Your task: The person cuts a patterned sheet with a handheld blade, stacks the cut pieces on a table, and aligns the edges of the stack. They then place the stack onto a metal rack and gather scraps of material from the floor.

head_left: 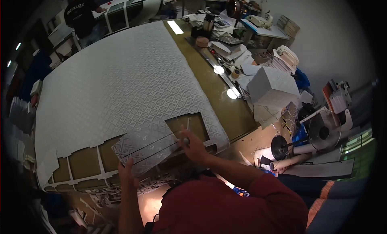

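Observation:
A cut piece of pale patterned fabric (151, 140), crossed by two long dark lines, is tilted above the near edge of the large patterned sheet (121, 72). My left hand (127, 175) is closed on its lower left edge, thumb on top. At the right end of the piece is my right hand (194, 147), its fingers bent around that edge. A small round grey thing shows by these fingers; I cannot make out what it is. Beyond the right hand, a squarish cut-out in the sheet bares the olive tabletop (197, 123).
Narrow fabric strips (100, 159) cross the table's near left side. Along the right edge lie a long metal ruler (207, 58), a calculator (229, 40) and a white box-shaped stack (272, 86). A fan (322, 132) stands at right. Another person (82, 18) works at the far left.

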Available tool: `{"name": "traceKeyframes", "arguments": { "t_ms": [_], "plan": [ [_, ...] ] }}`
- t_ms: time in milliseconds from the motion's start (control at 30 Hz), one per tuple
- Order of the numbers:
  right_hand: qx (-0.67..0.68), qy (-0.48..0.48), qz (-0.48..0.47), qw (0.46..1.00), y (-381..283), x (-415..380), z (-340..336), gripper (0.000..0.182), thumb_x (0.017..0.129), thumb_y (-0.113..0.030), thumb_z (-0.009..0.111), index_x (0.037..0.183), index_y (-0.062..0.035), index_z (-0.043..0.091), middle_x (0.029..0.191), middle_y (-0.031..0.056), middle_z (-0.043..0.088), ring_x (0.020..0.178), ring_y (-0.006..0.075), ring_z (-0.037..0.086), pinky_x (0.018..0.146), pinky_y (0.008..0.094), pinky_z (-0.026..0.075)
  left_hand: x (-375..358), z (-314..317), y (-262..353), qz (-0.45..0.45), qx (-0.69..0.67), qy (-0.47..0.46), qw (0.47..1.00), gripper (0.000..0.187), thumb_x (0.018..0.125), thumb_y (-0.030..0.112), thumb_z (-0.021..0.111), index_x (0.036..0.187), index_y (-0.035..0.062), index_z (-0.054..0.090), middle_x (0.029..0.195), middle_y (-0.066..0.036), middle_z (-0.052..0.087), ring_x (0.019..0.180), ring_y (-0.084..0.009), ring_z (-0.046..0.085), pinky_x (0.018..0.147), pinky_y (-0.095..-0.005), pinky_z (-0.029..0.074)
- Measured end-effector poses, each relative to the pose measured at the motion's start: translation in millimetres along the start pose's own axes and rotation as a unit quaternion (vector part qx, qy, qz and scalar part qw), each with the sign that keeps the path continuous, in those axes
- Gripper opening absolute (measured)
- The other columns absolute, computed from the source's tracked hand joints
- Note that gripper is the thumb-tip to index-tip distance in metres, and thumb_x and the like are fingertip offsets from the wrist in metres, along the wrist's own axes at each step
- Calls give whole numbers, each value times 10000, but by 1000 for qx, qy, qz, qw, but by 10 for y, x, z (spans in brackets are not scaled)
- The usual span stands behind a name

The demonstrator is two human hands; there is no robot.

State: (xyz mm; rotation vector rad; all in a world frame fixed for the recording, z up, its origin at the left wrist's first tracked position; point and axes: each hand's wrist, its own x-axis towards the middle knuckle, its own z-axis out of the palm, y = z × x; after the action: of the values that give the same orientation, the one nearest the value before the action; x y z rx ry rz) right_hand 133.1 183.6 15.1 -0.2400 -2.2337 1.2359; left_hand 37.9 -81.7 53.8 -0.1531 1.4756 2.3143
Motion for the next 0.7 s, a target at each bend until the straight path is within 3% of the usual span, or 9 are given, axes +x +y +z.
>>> {"name": "traceKeyframes", "arguments": {
  "t_ms": [33, 167, 233, 300, 400, 467, 567, 667, 700],
  "plan": [
    [27, 2, 64, 998, -64, 31, 25, 276, 902, -113, 668, 1135, -70, 526, 943, 142, 607, 807, 303, 621, 725, 367, 498, -65, 6, 20, 0, -31, -9, 999, 448, 904, 93, 625, 1319, 15, 477, 1229, -128, 578, 1064, -251, 599, 916, -413, 510],
    [31, 28, 30, 999, 32, 98, 392, 260, 889, -83, 667, 1111, -77, 532, 973, 161, 633, 812, 300, 656, 692, 369, 516, -76, -565, -280, -4, -42, 34, 999, 454, 892, 49, 629, 1319, 23, 476, 1219, -119, 587, 1055, -256, 607, 912, -421, 514],
    [132, 11, 205, 970, 79, 209, 505, 214, 895, -86, 669, 1053, -82, 526, 861, 91, 604, 654, 173, 611, 550, 336, 489, -94, -741, -352, -10, -53, 83, 995, 443, 895, 49, 627, 1313, 26, 481, 1209, -115, 593, 1050, -256, 608, 915, -420, 512],
    [211, 23, 202, 956, -31, 414, 543, 166, 922, -79, 637, 1020, -104, 505, 802, 13, 528, 622, 99, 550, 489, 266, 454, -209, -839, -296, -16, -65, 137, 988, 432, 897, 49, 625, 1306, 29, 487, 1199, -112, 600, 1045, -255, 610, 918, -420, 510],
    [216, 42, 237, 946, -89, 765, 554, 171, 922, -67, 611, 1037, -91, 487, 788, 33, 520, 593, 128, 550, 466, 283, 447, -386, -926, -175, 1, -111, 140, 984, 404, 906, 47, 612, 1293, 33, 497, 1180, -102, 611, 1040, -245, 609, 926, -401, 503],
    [235, 71, 222, 944, 215, 1055, 684, 181, 917, -50, 590, 1053, -96, 478, 794, 55, 542, 575, 153, 562, 453, 296, 442, -471, -1085, -187, 13, -62, 123, 990, 398, 926, 77, 605, 1298, 1, 486, 1160, -106, 621, 1036, -244, 620, 872, -408, 535],
    [195, 84, 221, 952, 588, 1456, 848, 212, 932, -40, 557, 1125, -83, 479, 930, 104, 582, 597, 178, 580, 507, 311, 502, -629, -1199, -259, 70, -23, 174, 982, 377, 932, 68, 584, 1289, -12, 493, 1174, -118, 622, 1042, -249, 620, 903, -400, 525],
    [223, 42, 215, 950, 622, 1718, 1014, 209, 947, -35, 518, 1150, -75, 481, 986, 112, 579, 691, 189, 604, 545, 294, 529, -869, -1039, -247, 62, -28, 177, 982, 392, 931, 47, 573, 1303, -28, 475, 1204, -135, 615, 1064, -245, 617, 936, -387, 508],
    [199, 45, 204, 957, 668, 1803, 1101, 211, 944, -26, 509, 1149, -68, 483, 998, 127, 586, 735, 222, 611, 580, 325, 532, -917, -1012, -243, 76, -31, 192, 978, 392, 931, 47, 573, 1303, -28, 475, 1204, -135, 615, 1064, -245, 617, 936, -387, 508]
  ]
}}
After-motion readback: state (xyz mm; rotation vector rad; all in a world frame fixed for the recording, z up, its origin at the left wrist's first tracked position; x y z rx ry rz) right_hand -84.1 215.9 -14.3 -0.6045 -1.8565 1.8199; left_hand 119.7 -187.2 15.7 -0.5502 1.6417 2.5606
